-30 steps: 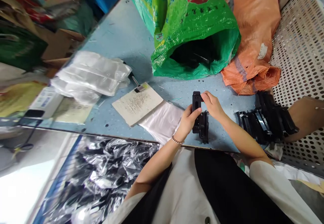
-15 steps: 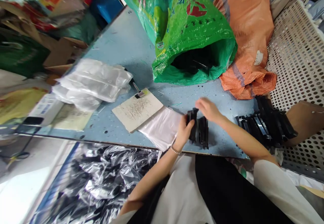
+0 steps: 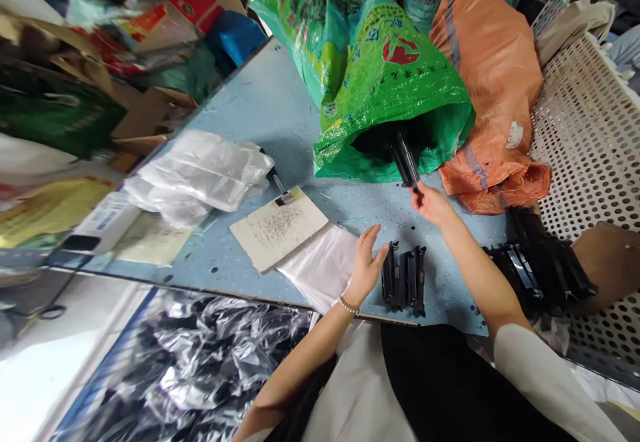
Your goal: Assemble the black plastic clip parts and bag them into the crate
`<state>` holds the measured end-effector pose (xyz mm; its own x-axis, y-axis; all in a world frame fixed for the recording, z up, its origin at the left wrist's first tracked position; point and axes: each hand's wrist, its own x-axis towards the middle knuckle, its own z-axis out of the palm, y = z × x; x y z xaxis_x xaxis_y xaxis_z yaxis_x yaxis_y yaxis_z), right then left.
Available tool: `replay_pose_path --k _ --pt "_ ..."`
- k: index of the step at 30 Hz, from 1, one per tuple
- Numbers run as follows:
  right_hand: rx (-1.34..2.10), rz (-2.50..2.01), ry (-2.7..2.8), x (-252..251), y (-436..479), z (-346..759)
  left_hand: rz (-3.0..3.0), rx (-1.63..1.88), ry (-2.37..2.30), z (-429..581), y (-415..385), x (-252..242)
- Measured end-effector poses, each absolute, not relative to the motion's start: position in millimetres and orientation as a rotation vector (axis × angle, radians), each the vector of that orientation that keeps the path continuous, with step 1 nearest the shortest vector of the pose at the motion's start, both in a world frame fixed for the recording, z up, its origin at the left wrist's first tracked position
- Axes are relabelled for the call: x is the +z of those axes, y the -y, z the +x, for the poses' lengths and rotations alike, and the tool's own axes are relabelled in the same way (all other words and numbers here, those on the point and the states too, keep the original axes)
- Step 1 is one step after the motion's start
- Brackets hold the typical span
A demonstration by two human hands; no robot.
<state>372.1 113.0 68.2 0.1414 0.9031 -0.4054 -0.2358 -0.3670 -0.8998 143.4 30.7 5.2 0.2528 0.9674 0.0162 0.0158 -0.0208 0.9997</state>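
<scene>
My right hand [image 3: 431, 203] grips the near end of a long black plastic part [image 3: 405, 161]. Its far end lies within the dark mouth of a green woven sack [image 3: 395, 95]. My left hand [image 3: 369, 265] is open, fingers apart, above the edge of a stack of clear plastic bags [image 3: 325, 265]. Just right of that hand, two short groups of black plastic parts [image 3: 393, 277] lie side by side on the blue table [image 3: 280, 105]. What else the sack holds is too dark to make out.
A board with a clip [image 3: 280, 229] and folded clear bags [image 3: 200, 169] lie to the left. An orange sack [image 3: 493, 95], more black parts [image 3: 545, 269] and a perforated crate [image 3: 590, 122] stand right. Bagged black items [image 3: 210, 355] fill a space below the table edge.
My right hand has moved up to the sack's mouth and taken hold of a black plastic part. My left hand has let go of the black parts and opened. The view has shifted slightly.
</scene>
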Motion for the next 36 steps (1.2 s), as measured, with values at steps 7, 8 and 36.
replay_pose_path --k 7,8,36 --pt "2.146 -0.925 0.823 58.4 34.6 321.0 0.634 0.793 -0.418 170.0 -61.2 70.3" --pt "2.028 -1.079 0.967 61.9 38.6 321.3 0.661 0.772 -0.419 168.4 -56.6 76.2" --pt "0.676 -1.438 2.281 72.1 -26.7 292.9 0.884 0.974 -1.201 125.2 -21.5 37.4"
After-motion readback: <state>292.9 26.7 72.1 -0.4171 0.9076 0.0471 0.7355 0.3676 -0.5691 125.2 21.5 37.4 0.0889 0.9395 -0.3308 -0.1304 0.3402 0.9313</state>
